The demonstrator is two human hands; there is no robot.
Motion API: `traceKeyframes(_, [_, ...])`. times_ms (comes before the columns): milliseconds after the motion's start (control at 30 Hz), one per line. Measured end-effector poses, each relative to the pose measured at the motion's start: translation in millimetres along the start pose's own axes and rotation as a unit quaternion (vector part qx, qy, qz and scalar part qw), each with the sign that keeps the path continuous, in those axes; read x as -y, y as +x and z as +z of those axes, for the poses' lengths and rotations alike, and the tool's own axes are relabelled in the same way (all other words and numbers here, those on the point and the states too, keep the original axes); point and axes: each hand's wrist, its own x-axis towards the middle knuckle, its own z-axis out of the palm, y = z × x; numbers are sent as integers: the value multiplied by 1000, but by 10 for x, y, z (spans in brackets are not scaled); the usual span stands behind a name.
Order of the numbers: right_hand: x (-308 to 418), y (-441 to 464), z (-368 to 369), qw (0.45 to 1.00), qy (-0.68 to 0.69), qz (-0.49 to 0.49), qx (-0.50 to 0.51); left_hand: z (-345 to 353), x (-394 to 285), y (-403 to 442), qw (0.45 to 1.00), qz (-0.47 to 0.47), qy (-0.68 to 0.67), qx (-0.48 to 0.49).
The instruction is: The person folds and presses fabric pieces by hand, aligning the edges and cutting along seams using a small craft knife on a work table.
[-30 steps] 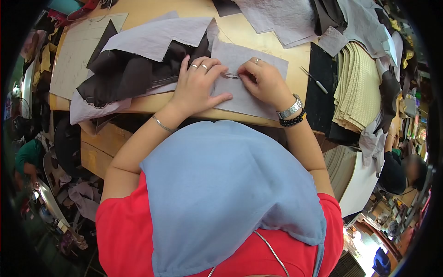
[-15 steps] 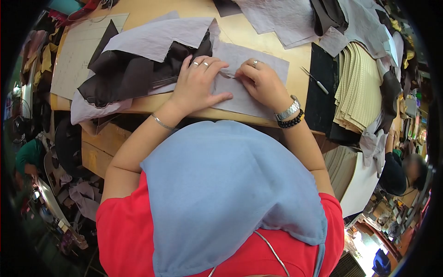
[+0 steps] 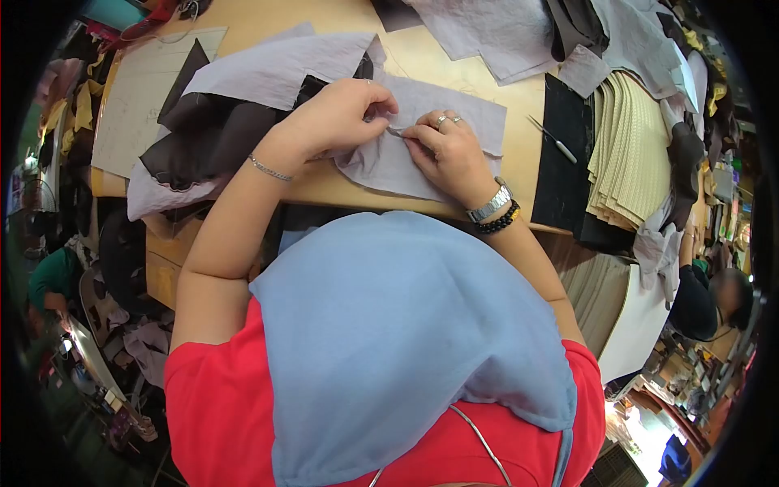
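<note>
A pale grey fabric piece [image 3: 479, 118] lies near the table's front edge, with a small puckered fold around its middle. My right hand [image 3: 454, 158], wearing two rings, pinches that fold between thumb and fingers. Just left of it, my left hand [image 3: 345, 118] is curled over the fabric's left part, its thumb close to the fold. Whatever its fingertips hold is hidden. Beneath and beyond my left forearm is a bundle of dark brown fabric [image 3: 215, 134] with a grey layer [image 3: 276, 65] folded over it.
Right of the fabric, a thread pick with a white handle [image 3: 565, 151] rests on a black board [image 3: 560, 195]. Beside it stands a stack of cream sheets [image 3: 629, 154]. More grey cloth [image 3: 487, 32] covers the back. Other people sit at the far left and right.
My left hand has gone from lying flat with fingers spread to curled and turned inward, slightly higher up. My right hand has shifted a little down and left. The fabric's left part has bunched.
</note>
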Motion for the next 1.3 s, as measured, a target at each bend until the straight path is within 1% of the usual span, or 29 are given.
traceKeyframes(100, [7,-7,21,1000,13,14,2,-25,30,-96,999,40,36,5])
traceKeyframes(200, [1,-21,35,999,28,24,15,111,136,-164,991,110,39,-69])
traceKeyframes(300, [29,-4,15,999,21,29,31,230,214,-236,980,136,63,-133])
traceKeyframes(400, [31,-4,15,998,12,39,55,268,229,-291,972,144,91,-164])
traceKeyframes(567, [57,24,30,997,-14,35,73,245,241,-306,974,136,93,-154])
traceKeyframes(867, [111,81,82,997,-39,-4,69,242,239,-293,976,127,96,-148])
traceKeyframes(967, [159,104,57,994,-59,-4,91,252,249,-290,976,127,93,-149])
traceKeyframes(1100, [176,105,75,993,-74,-2,91,263,261,-288,972,139,98,-161])
traceKeyframes(1167, [211,110,76,993,-82,-10,85,273,277,-282,975,132,90,-157])
traceKeyframes(1300, [239,121,93,991,-89,5,96,279,268,-273,977,126,80,-153])
